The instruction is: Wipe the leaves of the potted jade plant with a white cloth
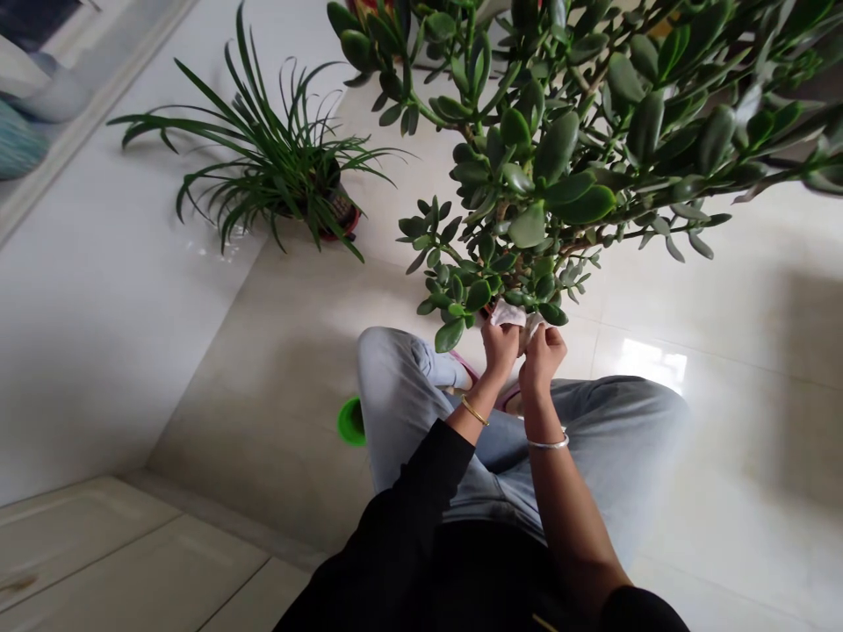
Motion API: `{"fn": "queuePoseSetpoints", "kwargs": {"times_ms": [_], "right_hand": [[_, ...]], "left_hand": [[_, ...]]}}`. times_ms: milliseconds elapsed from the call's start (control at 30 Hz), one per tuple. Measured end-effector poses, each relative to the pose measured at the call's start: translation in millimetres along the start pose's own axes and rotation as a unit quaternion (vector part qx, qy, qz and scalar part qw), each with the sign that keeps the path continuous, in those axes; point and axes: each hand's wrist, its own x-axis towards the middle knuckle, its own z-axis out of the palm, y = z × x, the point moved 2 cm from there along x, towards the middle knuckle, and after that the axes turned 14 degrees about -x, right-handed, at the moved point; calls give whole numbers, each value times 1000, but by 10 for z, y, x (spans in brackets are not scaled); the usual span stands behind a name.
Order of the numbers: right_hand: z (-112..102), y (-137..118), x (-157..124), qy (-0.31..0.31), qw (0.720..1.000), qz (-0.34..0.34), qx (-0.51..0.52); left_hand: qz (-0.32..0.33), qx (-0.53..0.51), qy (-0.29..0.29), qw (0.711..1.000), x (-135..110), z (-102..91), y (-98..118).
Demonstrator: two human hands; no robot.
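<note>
Two hands, left hand and right hand, pinch one white cloth.

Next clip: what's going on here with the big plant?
A person crouches on a pale tiled floor in front of a large jade plant. Their left hand and right hand are both closed on a white cloth, held up at the plant's lowest leaves. A potted spider plant stands farther off to the left, and a small green object sits on the floor beside the person's left knee.
</note>
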Motion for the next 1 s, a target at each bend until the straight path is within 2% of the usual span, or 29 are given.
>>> {"fn": "queuePoseSetpoints", "kwargs": {"times_ms": [300, 500, 800, 1000], "right_hand": [[-21, -4, -20, -8, 1000, 0, 11], [-67, -20, -28, -21, 1000, 4, 23], [-88, -61, -14, -15, 1000, 10, 19], [-126, -95, -1, -21, 1000, 9, 16]], "left_hand": [[-56, -21, 20, 998, -111, -210, -261], [-44, -65, 19, 997, -38, -301, -214], [-104, -162, -32, 981, -129, -123, -206], [-98, -199, -41, 974, -145, -80, -110]]}}
